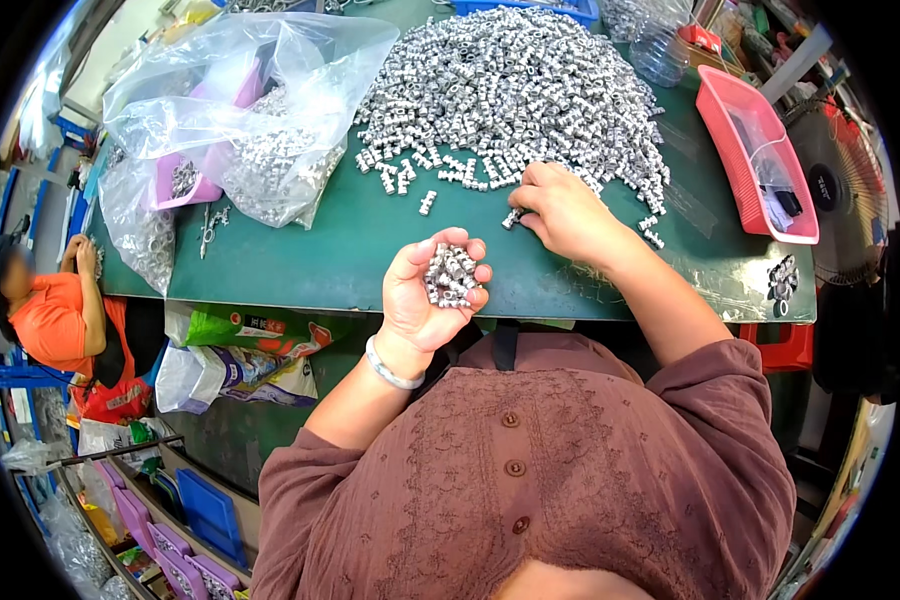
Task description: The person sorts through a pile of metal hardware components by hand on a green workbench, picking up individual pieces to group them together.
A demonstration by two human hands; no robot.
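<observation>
**Desk:** What is happening at centre frame?

**Photographer:** A seated worker sorts small metal parts. The left hand (432, 290) is cupped palm-up just below the green tabletop (350, 250) edge, half-closed around a handful of silver ribbed fittings (450, 275). The right hand (562, 212) lies on the mat at the near edge of the big heap of fittings (515, 85) in the upper centre, fingertips pinched on one loose piece (512, 218).

**Desk:** Which step would you call it?

**Photographer:** Gathering, I judge: pieces picked singly from the heap's edge and collected in the cupped palm. The next pick calls for a fine pinch, since the parts are short, grooved cylinders, shiny and apt to roll.

**Desk:** Anything else?

**Photographer:** A crumpled clear plastic bag (240, 90) with more fittings and purple trays at upper left, a pink plastic tray (760, 150) at right. A silver bracelet (390, 368) circles the left wrist. A second person in orange (55, 310) sits at far left.
</observation>
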